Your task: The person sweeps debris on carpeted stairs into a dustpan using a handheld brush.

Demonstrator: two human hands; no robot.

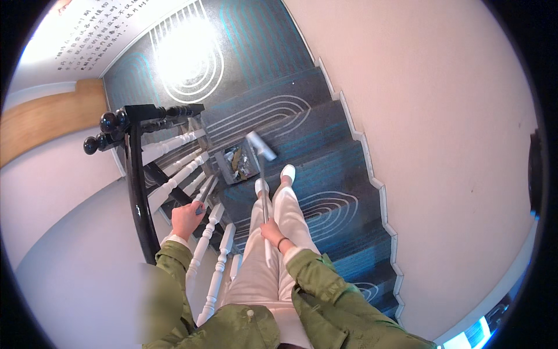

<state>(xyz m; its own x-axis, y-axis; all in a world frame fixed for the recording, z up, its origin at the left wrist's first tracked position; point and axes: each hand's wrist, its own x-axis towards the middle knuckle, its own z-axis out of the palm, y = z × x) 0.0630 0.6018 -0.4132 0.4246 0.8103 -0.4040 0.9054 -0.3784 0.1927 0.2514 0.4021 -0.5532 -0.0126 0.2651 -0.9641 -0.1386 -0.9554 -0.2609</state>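
My left hand [187, 221] is closed around the handle of a grey long-handled dustpan [251, 164], beside the white balusters. Crumpled scraps and brownish litter [237, 161] lie inside the pan, which rests on a stair step at the banister side. In my right hand [272, 231] is the pale shaft of a broom [261, 146], gripped in front of my legs. The broom's whitish head, slightly blurred, is just right of the pan, above the step ahead of my shoes. Whether its bristles touch the step, I cannot tell.
I stand on dark stairs [331, 168] with white and blue curved lines. On the left runs a black handrail [138, 192] with white balusters [197, 247]; a plain wall [453, 145] borders the right. A landing [256, 52] with a bright glare patch lies ahead.
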